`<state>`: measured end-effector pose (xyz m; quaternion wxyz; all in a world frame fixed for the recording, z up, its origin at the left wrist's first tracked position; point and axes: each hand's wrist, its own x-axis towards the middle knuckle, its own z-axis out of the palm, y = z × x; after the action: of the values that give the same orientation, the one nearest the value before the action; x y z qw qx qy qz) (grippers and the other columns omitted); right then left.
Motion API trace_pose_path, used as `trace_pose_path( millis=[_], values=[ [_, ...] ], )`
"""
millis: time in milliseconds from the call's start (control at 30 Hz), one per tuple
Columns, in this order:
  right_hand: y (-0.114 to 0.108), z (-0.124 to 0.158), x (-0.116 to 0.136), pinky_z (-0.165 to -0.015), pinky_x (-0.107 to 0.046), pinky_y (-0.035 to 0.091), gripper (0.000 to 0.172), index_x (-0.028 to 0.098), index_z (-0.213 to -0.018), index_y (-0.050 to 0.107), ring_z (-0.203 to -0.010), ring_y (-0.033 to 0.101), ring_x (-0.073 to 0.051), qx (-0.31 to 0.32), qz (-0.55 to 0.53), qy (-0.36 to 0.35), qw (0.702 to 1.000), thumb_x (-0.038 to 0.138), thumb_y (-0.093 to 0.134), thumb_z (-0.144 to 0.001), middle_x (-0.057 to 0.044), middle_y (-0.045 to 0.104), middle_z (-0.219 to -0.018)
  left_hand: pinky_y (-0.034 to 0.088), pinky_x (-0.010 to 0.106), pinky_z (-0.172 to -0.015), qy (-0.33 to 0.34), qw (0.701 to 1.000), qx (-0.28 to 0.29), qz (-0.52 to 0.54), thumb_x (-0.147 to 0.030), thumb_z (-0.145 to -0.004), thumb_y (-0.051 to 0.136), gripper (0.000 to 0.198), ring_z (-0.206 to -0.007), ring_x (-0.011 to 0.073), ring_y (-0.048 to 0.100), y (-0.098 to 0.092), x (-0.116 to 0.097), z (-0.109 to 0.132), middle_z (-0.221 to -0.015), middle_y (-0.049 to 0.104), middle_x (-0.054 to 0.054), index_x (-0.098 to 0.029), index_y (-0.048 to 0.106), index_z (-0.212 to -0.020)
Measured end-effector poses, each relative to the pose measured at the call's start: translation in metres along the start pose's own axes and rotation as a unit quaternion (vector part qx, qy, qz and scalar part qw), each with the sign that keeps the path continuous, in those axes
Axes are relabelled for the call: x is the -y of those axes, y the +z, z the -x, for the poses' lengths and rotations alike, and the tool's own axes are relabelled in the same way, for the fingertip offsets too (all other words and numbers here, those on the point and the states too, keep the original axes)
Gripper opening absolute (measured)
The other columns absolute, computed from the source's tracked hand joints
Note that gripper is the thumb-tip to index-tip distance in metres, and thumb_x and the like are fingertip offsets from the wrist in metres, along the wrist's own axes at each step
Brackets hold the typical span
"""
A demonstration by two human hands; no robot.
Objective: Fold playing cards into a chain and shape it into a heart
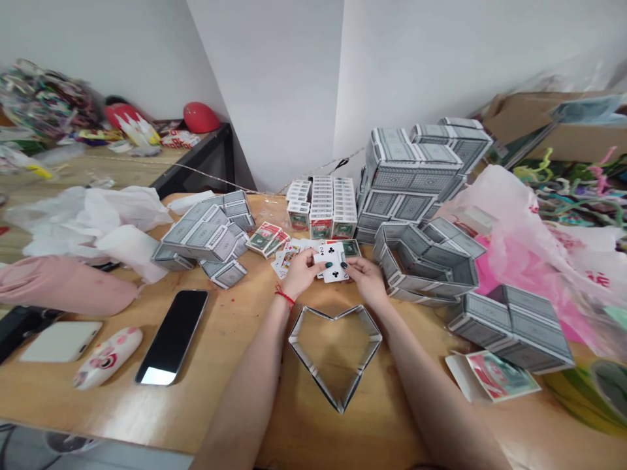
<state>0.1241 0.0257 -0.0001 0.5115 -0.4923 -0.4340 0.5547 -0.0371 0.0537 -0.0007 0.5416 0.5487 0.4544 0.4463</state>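
Note:
Both my hands hold white playing cards up in front of me, a two of clubs face towards me. My left hand, with a red string at its wrist, pinches the cards' left side. On their right side my right hand has its thumb over the edge. More loose playing cards lie face up behind my left hand. Between my forearms, a heart-shaped frame of folded cards stands on the table.
Card boxes stand in rows behind my hands. Structures built of cards rise at right and left. A heart-shaped card tray stands by my right hand. A phone, computer mouse and green tape roll lie nearer.

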Motion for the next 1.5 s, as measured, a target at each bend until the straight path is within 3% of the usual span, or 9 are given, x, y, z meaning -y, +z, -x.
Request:
trace_pose_path(
  millis=[200, 333, 833, 1167, 1500],
  values=[
    [0.001, 0.0, 0.0, -0.047, -0.024, 0.045, 0.025, 0.019, -0.078, 0.057, -0.05, 0.055, -0.012, -0.014, -0.021, 0.007, 1.0, 0.033, 0.063, -0.059, 0.001, 0.062, -0.062, 0.046, 0.027, -0.069, -0.014, 0.996, 0.05, 0.078, -0.033, -0.062, 0.065, 0.034, -0.075, 0.0157, 0.06, -0.003, -0.002, 0.002, -0.086, 0.065, 0.007, -0.011, 0.059, -0.087],
    [0.001, -0.001, -0.001, -0.046, -0.025, 0.045, 0.022, 0.02, -0.075, 0.057, -0.047, 0.054, -0.012, -0.022, -0.02, 0.006, 1.0, 0.032, 0.062, -0.059, 0.003, 0.06, -0.058, 0.046, 0.028, -0.07, -0.027, 0.992, 0.071, 0.096, -0.033, -0.062, 0.066, 0.037, -0.078, 0.0177, 0.06, -0.006, -0.006, 0.004, -0.088, 0.066, 0.008, -0.011, 0.061, -0.091],
    [-0.002, 0.0, 0.002, -0.046, -0.028, 0.047, 0.021, 0.02, -0.065, 0.054, -0.047, 0.053, -0.013, -0.002, -0.008, 0.013, 1.0, 0.036, 0.064, -0.058, 0.004, 0.056, -0.051, 0.042, 0.021, -0.055, -0.065, 0.995, 0.067, 0.047, -0.027, -0.06, 0.067, 0.023, -0.056, 0.0094, 0.054, -0.01, -0.007, 0.003, -0.067, 0.062, 0.003, -0.01, 0.059, -0.073],
    [-0.004, -0.001, -0.001, -0.047, -0.026, 0.046, 0.021, 0.021, -0.067, 0.053, -0.047, 0.052, -0.012, 0.002, 0.02, -0.019, 1.0, 0.038, 0.063, -0.061, 0.004, 0.056, -0.054, 0.041, 0.02, -0.053, -0.014, 0.999, 0.032, -0.039, -0.025, -0.063, 0.063, 0.016, -0.057, 0.0098, 0.054, -0.006, -0.004, 0.002, -0.063, 0.06, 0.002, -0.01, 0.058, -0.067],
    [-0.001, -0.002, -0.005, -0.049, -0.024, 0.043, 0.023, 0.02, -0.074, 0.052, -0.055, 0.055, -0.014, -0.02, 0.051, -0.056, 0.997, 0.041, 0.057, -0.066, 0.0, 0.06, -0.062, 0.048, 0.025, -0.062, -0.041, 0.995, 0.072, 0.055, -0.03, -0.062, 0.064, 0.026, -0.064, 0.0124, 0.058, -0.009, -0.004, 0.005, -0.076, 0.065, 0.005, -0.01, 0.062, -0.078]
  ],
)
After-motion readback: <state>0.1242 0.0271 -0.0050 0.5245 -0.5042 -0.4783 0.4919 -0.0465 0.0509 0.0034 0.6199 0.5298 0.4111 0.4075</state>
